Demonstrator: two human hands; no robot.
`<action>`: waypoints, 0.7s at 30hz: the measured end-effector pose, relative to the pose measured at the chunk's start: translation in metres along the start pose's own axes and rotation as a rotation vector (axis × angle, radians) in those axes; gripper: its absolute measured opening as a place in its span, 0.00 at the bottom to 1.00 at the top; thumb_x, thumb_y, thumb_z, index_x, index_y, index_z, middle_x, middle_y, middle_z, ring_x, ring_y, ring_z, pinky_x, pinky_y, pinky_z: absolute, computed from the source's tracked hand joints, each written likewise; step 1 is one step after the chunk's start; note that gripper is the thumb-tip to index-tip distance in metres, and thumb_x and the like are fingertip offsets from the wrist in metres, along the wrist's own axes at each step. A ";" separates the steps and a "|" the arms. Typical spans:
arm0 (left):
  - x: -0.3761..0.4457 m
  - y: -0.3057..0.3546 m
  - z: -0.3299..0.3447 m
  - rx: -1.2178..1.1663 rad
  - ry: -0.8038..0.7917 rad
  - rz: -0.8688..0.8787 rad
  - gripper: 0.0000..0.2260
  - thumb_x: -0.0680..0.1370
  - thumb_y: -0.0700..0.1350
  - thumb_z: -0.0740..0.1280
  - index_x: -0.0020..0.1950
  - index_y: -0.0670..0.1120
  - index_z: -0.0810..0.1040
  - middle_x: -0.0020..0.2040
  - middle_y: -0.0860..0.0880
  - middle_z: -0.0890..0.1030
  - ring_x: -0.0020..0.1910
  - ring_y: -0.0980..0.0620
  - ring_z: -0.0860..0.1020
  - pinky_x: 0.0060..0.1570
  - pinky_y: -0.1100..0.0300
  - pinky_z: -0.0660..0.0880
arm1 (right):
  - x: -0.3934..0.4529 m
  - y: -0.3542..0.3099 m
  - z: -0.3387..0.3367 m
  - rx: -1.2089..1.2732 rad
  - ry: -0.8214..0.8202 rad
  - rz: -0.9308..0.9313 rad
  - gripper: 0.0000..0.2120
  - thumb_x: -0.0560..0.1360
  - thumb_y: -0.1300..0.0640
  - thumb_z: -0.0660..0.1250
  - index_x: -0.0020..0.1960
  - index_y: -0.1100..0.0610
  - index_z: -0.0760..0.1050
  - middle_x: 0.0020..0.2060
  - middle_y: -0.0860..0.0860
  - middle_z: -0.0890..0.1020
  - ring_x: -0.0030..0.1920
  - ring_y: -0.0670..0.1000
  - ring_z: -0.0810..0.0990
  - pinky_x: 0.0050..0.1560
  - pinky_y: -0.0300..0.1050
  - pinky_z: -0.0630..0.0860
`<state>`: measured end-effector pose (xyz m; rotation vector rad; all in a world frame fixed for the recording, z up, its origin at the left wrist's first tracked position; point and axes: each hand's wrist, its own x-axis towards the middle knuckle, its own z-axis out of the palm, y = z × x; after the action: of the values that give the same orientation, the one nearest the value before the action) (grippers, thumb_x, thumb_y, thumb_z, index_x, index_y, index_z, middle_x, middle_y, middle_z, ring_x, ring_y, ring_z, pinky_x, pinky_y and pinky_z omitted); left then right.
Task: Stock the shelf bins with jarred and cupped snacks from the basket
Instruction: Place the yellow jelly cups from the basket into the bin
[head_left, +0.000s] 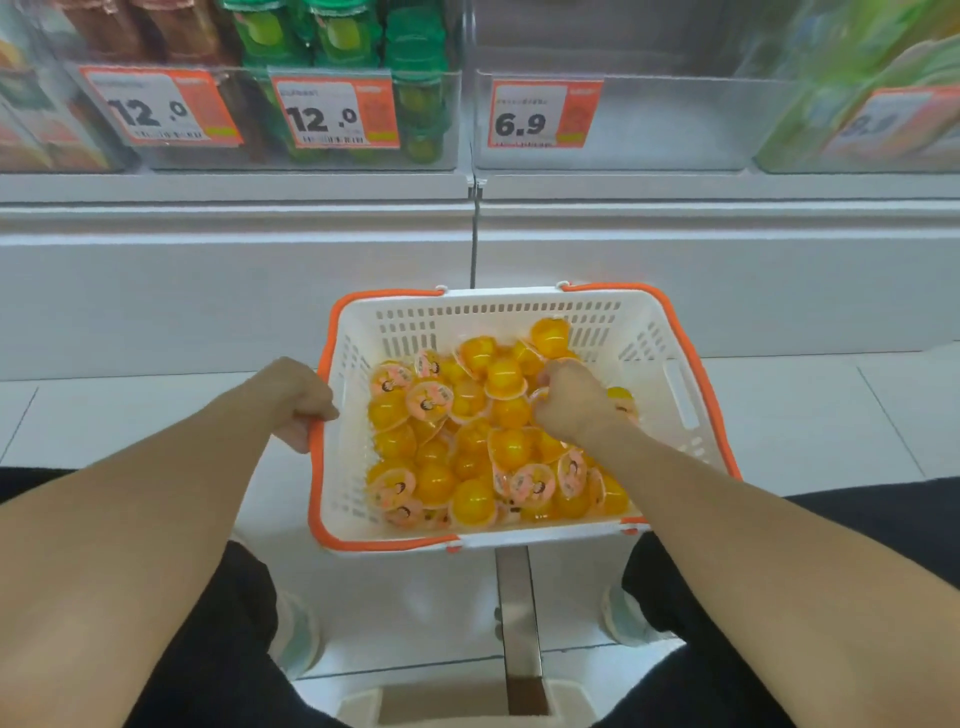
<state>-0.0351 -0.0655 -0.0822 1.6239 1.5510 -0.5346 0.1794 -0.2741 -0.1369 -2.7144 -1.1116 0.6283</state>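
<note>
From where I watch, the task looks to be near its beginning. The white basket (685, 384) with orange handles stands in the middle of the frame, on the floor in front of the shelf, and it is full of yellow jelly cups (470, 447) lying in a loose heap, some with the printed lid up and some with the dome up. My left hand (298, 402) is clenched round the orange handle on the left side of the basket and seems to steady it. My right hand (571, 402) is down among the cups in the upper right part of the heap, its fingers curled into them; I judge that it is grasping one or more cups, but the fingertips are hidden, so how many I cannot tell. At the top of the frame, right of the middle, the clear bin with the 6.9 price tag (543, 114) looks empty as far as I can see through its front wall (675, 124), and I take it for the place where these cups belong. The bins at the upper left, with the 12.0 price tags (332, 115), already hold green-lidded jars (415, 57) and darker ones. So almost all the cups are left to move, I think.
</note>
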 end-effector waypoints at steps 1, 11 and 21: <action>-0.005 0.007 0.005 -0.018 -0.021 0.012 0.08 0.81 0.39 0.66 0.49 0.33 0.76 0.37 0.42 0.81 0.44 0.42 0.83 0.53 0.53 0.78 | -0.001 -0.004 0.002 0.066 -0.082 -0.024 0.15 0.76 0.56 0.66 0.61 0.58 0.76 0.58 0.56 0.79 0.57 0.57 0.78 0.55 0.51 0.78; -0.011 0.052 0.036 -0.150 -0.174 0.024 0.14 0.82 0.33 0.62 0.67 0.31 0.72 0.54 0.36 0.82 0.50 0.41 0.82 0.53 0.47 0.78 | -0.008 -0.008 0.030 0.079 -0.375 -0.109 0.17 0.79 0.53 0.66 0.67 0.55 0.73 0.63 0.54 0.77 0.62 0.55 0.76 0.59 0.50 0.77; -0.002 0.089 0.093 0.599 0.586 0.698 0.23 0.77 0.49 0.63 0.71 0.45 0.65 0.63 0.43 0.72 0.60 0.45 0.73 0.60 0.49 0.72 | 0.010 0.041 0.015 0.070 -0.170 0.075 0.12 0.76 0.57 0.66 0.59 0.56 0.76 0.54 0.54 0.81 0.54 0.56 0.80 0.50 0.48 0.79</action>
<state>0.0711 -0.1326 -0.1117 2.8066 1.1014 -0.1290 0.2058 -0.2968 -0.1658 -2.6951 -1.0049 0.9073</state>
